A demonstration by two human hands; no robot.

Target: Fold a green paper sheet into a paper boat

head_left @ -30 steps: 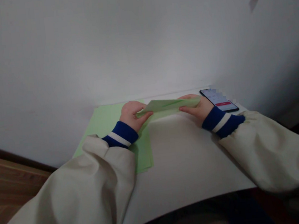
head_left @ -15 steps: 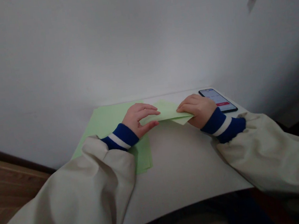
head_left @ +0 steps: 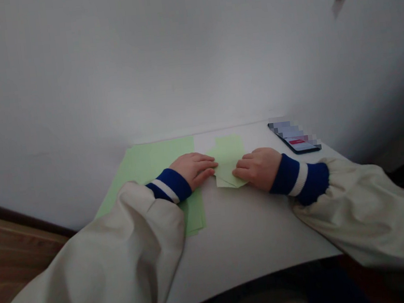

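Right grip (head_left: 261,169) on paper (head_left: 229,153) (seemingly pinched), left (head_left: 191,168) flattened

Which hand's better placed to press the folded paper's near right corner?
Probably the right hand: its curled fingers lie on the folded paper beside that corner, while the left hand has its fingertips at the opposite edge.

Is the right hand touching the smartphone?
No, the right hand touches the folded green paper, while the smartphone lies apart from that hand, on the white table.
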